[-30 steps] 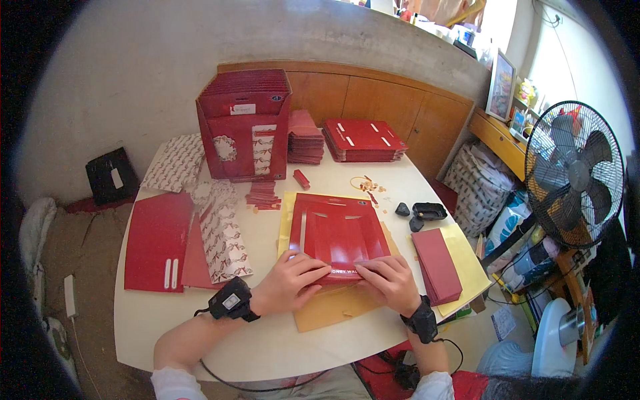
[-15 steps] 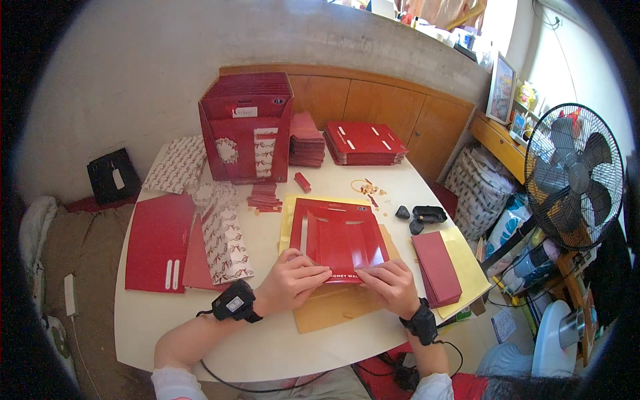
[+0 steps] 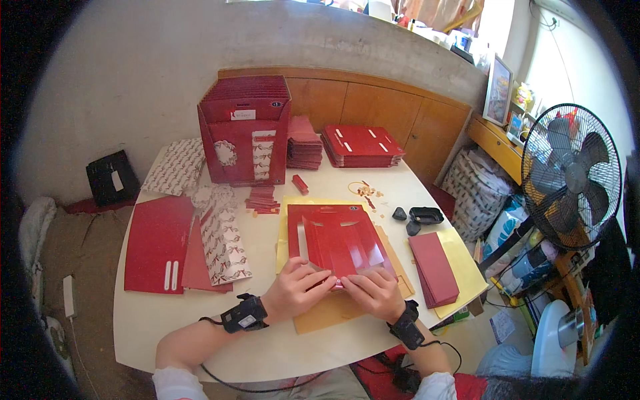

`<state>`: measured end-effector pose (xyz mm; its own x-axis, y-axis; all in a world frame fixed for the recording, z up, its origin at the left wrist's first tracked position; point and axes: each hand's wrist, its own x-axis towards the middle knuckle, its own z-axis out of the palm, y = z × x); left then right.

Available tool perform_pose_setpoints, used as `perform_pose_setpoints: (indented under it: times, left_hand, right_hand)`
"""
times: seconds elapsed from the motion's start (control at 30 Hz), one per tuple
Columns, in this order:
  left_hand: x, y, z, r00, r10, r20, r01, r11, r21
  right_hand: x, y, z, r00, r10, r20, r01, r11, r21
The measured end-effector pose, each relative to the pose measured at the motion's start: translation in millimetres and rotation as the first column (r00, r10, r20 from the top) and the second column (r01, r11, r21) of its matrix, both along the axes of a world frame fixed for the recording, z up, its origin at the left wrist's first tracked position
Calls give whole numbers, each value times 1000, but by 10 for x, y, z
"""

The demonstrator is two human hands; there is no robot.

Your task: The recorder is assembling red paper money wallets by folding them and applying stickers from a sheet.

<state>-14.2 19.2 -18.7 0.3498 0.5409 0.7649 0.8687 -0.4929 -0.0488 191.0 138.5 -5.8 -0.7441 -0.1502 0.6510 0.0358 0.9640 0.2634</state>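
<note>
A glossy red card panel with two slots near its far edge and a pale strip down its left side lies in front of me, over yellow sheets. My left hand is closed on its near edge, left of the middle. Beside it, nearly touching, my right hand grips the same edge. The fingertips bend toward each other and cover most of that edge; thumbs are partly hidden. Both wrists wear black strapped devices.
A tall red display box stands at the back left. Stacks of red card lie behind, and more red card lies at right. Patterned sheets and a red panel are at left. Black pieces sit right; a fan stands beyond.
My right hand has slid left along the near edge, close to my left hand. The lettering there is now covered. The panel has shifted slightly toward me.
</note>
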Motion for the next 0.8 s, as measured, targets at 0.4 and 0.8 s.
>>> perform_pose_setpoints:
  times: [0.4,0.8]
  left_hand:
    - [187,-137,162,962,201,-186,-170,971,171]
    - [38,-126,167,968,151,-200,-120,980,157]
  right_hand:
    - [5,-80,54,999,37,-11,-36,997,69]
    - [77,-29,94,998,-18,-63,15,998,-57]
